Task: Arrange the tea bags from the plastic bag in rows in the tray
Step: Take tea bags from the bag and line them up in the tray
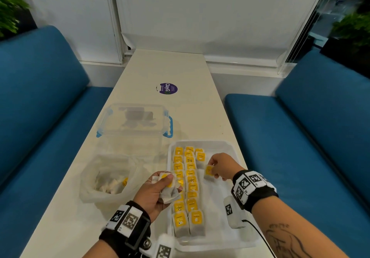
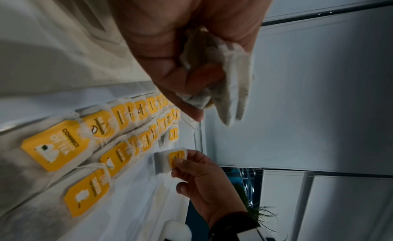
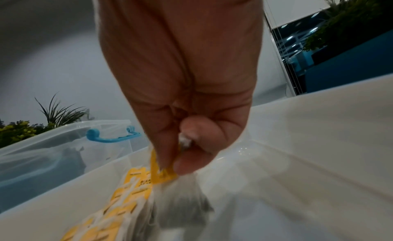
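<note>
Long white table (image 1: 140, 73) runs away from the camera between two blue upholstered benches (image 1: 46, 97), white blinds on the far wall, green plants in both corners. Nearest: shallow white plastic tray (image 1: 236, 151) at the table's near right, two full rows of yellow-tagged tea bags (image 1: 191, 187) running lengthwise, third row started at its far end. Left hand (image 1: 155, 194) above the tray's left edge, fingers curled round a bunch of loose tea bags (image 1: 169, 192). Right hand (image 1: 220, 167) over the tray, thumb and fingertips pinching a single tea bag (image 1: 208, 172) by its yellow tag, held low at the third row. Left of the tray: open clear plastic bag (image 1: 88, 177), more tea bags inside. Beyond: clear lidded storage box with blue clips (image 1: 136, 120). Farther: round purple sticker (image 1: 168, 88) on the tabletop.
</note>
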`<control>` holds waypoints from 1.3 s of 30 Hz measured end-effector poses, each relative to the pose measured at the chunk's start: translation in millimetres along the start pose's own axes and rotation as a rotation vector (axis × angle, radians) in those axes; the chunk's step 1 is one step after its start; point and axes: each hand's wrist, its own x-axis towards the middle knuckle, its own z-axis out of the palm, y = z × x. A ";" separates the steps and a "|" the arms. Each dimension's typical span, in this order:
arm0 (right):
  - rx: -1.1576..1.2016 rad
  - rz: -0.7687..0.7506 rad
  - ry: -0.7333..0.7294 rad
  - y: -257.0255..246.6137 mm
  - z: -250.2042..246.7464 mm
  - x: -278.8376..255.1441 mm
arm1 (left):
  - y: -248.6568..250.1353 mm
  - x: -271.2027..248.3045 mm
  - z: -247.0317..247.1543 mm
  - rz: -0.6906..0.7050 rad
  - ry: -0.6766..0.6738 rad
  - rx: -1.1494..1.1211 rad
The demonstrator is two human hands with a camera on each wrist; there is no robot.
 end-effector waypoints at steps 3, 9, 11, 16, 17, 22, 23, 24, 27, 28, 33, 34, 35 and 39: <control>-0.116 0.007 -0.146 -4.0 -0.4 2.6 | 0.8 1.1 -1.0 -0.001 0.020 0.000; -0.142 -0.008 -0.033 -13.6 0.9 21.6 | 4.0 4.8 1.4 0.003 0.032 0.011; -0.120 -0.007 0.008 -15.1 1.9 29.3 | 4.9 7.0 0.4 0.001 0.044 0.005; 0.025 0.031 0.008 -15.6 6.4 40.2 | 8.1 11.6 -0.9 -0.013 0.049 0.000; 0.049 0.040 0.008 -15.9 7.2 41.4 | 8.7 12.2 -0.9 -0.014 0.049 -0.003; 0.153 0.053 0.054 -14.0 12.8 48.3 | 9.0 14.3 -1.6 -0.016 0.049 -0.004; 0.173 0.045 0.068 -12.9 13.5 48.7 | 8.8 14.5 -1.5 -0.018 0.050 -0.007; 0.195 0.034 0.081 -11.6 13.9 49.2 | 8.6 14.6 -1.3 -0.020 0.051 -0.005; 0.275 -0.012 0.155 -6.5 9.8 48.1 | 8.0 14.6 1.3 -0.019 0.050 0.013; 0.294 -0.032 0.193 -3.9 6.8 46.8 | 8.0 14.8 2.2 -0.017 0.044 0.015; 0.329 -0.105 0.335 1.7 -15.4 19.4 | 6.0 16.5 6.7 0.005 -0.007 0.014; 0.331 -0.127 0.312 -1.3 -19.0 9.8 | 5.1 16.4 8.4 0.011 -0.017 0.013; 0.328 -0.154 0.274 -5.9 -21.7 -1.0 | 4.0 16.3 10.1 0.015 -0.027 0.010; 0.304 -0.265 0.062 -31.8 -19.1 -42.3 | -0.9 15.6 17.1 0.015 -0.082 0.012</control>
